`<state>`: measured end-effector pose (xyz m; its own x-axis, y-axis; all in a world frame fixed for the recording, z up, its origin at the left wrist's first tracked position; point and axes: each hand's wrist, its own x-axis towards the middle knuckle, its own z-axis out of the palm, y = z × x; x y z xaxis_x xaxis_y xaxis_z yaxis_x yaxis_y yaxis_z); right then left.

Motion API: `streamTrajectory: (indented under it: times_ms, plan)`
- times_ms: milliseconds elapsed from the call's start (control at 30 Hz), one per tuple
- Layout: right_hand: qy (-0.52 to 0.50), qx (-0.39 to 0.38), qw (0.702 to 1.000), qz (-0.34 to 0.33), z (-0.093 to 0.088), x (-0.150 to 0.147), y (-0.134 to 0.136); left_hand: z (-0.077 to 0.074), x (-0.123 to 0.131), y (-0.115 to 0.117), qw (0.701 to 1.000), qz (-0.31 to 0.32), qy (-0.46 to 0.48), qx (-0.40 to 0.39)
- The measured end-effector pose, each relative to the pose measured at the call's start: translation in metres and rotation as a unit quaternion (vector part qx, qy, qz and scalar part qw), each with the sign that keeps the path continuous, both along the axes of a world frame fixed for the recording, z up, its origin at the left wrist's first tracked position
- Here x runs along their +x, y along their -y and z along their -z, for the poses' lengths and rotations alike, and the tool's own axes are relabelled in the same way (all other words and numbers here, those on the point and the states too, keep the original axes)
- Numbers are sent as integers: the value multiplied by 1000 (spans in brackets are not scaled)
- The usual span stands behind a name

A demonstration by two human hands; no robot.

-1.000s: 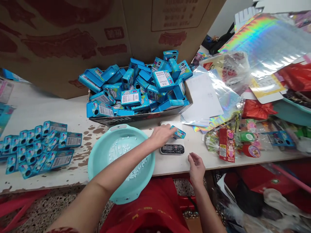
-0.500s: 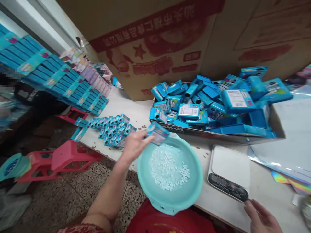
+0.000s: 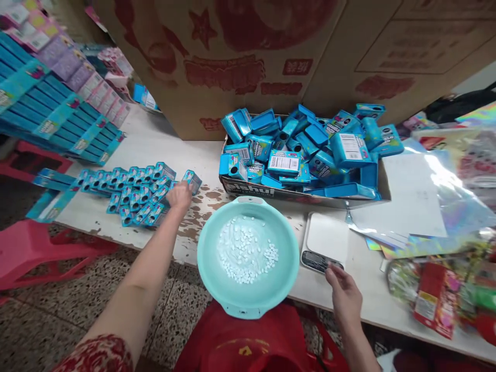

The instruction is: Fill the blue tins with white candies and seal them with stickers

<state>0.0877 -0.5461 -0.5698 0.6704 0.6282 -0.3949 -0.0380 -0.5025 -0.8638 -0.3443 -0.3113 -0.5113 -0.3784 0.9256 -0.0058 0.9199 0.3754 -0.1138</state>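
Note:
My left hand (image 3: 180, 196) is closed around a small blue candy box (image 3: 192, 181), beside rows of similar blue boxes (image 3: 135, 191) lying on the table. At the front corner of a white kitchen scale (image 3: 327, 237), my right hand (image 3: 343, 289) has its thumb and fingertips pressed together; whether anything is between them I cannot make out. Between both hands sits a turquoise basin (image 3: 284, 268) with small white candies (image 3: 242, 248) spread over its bottom.
A carton tray (image 3: 248, 188) heaped with blue boxes stands behind the basin, against a large cardboard box (image 3: 248, 72). Stacked blue display packs (image 3: 50, 108) rise at left. A red stool (image 3: 248, 341) is below; plastic packets (image 3: 437, 299) lie at right.
My left hand has carried the blue box from above the basin's rim leftward to the rows of boxes. My right hand stays near the scale. The view has shifted.

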Motion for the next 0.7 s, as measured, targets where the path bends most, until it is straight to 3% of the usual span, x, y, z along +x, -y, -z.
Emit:
streamTrajectory:
  times_ms: [100,167,233,300,400,500,567,700]
  plan:
    - [7,4,1000,-5,-1,-5,1,-8,3,-17,1000,-19,15,-6]
    - [7,5,1000,-16,0,-9,2,-16,5,-16,999,-37,25,2]
    - [0,1,1000,-31,2,-13,4,-25,13,2,998,-38,42,36]
    - [-14,-1,999,-46,5,-19,5,-28,29,37,995,-5,72,71]
    - [-46,11,996,-71,7,-32,3,-16,68,104,982,113,145,36]
    - [-80,26,991,-103,2,-53,-3,13,106,158,929,298,211,-67]
    - [-93,26,986,-134,-4,-69,-7,27,119,176,898,372,227,-65]
    - [-91,30,980,-175,-18,-88,-16,28,113,179,900,366,238,21]
